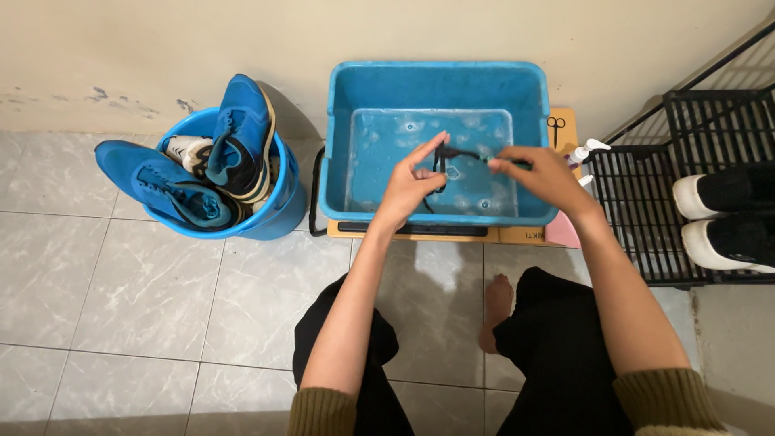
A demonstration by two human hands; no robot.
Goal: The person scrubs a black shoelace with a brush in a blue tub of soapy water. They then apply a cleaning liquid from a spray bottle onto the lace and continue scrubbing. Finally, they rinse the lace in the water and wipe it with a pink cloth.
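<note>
While both hands pinch a black shoelace (452,155), soapy blue tub (339,121), sneakers in bucket (278,214).

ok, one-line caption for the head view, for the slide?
Both hands, left and right, stretch a black shoelace over a blue tub of soapy water; blue shoes sit in a bucket alongside.
</note>
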